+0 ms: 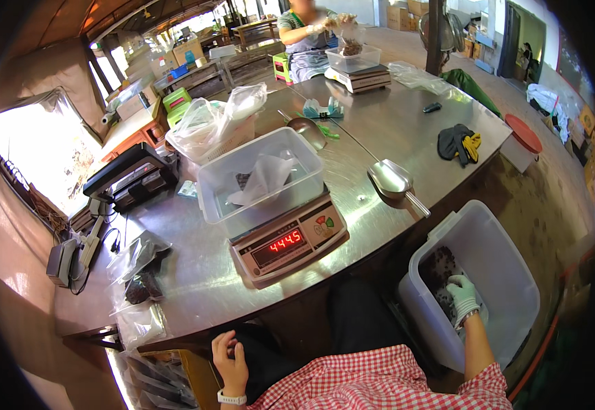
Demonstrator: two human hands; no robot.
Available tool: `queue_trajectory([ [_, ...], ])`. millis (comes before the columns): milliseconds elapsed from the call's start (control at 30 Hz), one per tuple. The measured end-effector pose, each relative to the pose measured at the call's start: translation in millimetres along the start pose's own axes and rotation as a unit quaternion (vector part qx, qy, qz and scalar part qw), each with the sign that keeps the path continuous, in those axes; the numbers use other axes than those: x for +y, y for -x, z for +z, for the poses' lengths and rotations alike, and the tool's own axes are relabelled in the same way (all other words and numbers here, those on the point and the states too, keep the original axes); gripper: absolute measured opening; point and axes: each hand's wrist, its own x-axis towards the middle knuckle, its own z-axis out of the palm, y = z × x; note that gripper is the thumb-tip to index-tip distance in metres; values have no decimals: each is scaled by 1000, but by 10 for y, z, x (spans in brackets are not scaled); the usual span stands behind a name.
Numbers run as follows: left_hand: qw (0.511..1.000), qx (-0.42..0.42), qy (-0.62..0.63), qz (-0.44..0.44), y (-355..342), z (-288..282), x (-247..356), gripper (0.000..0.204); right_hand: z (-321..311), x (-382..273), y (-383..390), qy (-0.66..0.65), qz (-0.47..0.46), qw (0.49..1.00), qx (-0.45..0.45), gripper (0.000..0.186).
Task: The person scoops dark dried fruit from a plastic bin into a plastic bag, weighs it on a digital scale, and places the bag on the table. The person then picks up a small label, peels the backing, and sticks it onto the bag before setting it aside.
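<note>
My left hand (230,359), bare, rests over my lap, fingers loosely curled and apart, holding nothing. My right hand (463,297), in a pale glove, reaches into a large plastic bin (499,246) beside me, fingers curled among dark small pieces (439,263); what they grip is hidden. Before me a digital scale (328,222) with a lit red display bears a clear tub (219,198) holding a translucent bag (267,178) and something dark. A metal scoop (388,179) lies right of it. Filled plastic bags (140,273) lie at the table's front left.
On the steel table (332,266) are a black sealing machine (126,178), a basket of bags (208,137), a second scoop (308,131) and dark-yellow gloves (458,143). Across it a person (301,55) handles a bag over another scale (358,80). A red lid (523,133) is at right.
</note>
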Motion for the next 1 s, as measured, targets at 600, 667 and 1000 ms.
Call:
queue_trajectory([
  [600, 924, -317, 67, 201, -705, 1826, 1686, 32, 990, -1817, -1405, 217, -132, 967, -4, 47],
  [667, 901, -409, 100, 109, -444, 2158, 1552, 36, 1225, -1916, -1507, 101, -120, 987, -43, 55],
  [1000, 865, -489, 114, -7, -67, 3156, 1209, 63, -977, -373, -765, -56, -103, 992, -53, 29],
])
